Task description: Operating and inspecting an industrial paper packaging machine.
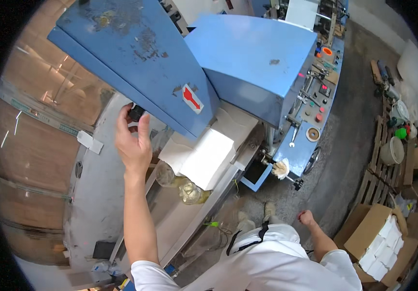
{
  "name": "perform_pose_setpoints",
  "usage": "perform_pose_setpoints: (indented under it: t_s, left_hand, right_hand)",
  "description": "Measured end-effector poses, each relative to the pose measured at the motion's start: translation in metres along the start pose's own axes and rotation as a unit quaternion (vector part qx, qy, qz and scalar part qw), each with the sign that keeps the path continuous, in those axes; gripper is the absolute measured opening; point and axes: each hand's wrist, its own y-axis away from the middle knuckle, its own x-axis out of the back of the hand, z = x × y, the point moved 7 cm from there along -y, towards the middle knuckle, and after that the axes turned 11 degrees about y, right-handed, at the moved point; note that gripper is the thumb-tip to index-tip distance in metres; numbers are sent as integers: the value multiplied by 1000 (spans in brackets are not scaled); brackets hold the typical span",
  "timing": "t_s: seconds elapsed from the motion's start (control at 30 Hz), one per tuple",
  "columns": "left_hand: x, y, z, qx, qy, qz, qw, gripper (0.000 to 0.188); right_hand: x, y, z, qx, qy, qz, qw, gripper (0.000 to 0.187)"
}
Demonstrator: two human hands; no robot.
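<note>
Fingers [123, 118] of the left hand [133, 145] grip a black knob [135, 113]; right hand [307, 218] curled in.

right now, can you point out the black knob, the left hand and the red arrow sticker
Black knob [136, 113], head view: its visible side
Left hand [133, 140], head view: middle of the hand
Red arrow sticker [192, 98], head view: middle of the arrow

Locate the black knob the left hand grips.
Head view, left of centre: the black knob is in the left hand, beside the edge of the long blue metal housing.
</note>
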Motion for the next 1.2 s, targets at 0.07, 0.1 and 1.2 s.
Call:
perform_pose_setpoints:
  t_s: [0.07,0.1,1.2]
  left_hand:
    - [1,-3,-1,-8,-3,-6,1000,44]
    - [1,-3,0,-16,-8,-18,1000,42]
    - [10,-9,29,-40,26,85,995,44]
  right_hand:
    - [-2,6,-15,37,-23,-12,999,24]
    - [0,6,-20,40,-18,-13,999,24]
    - [-1,48,-67,7,-100,-6,995,20]
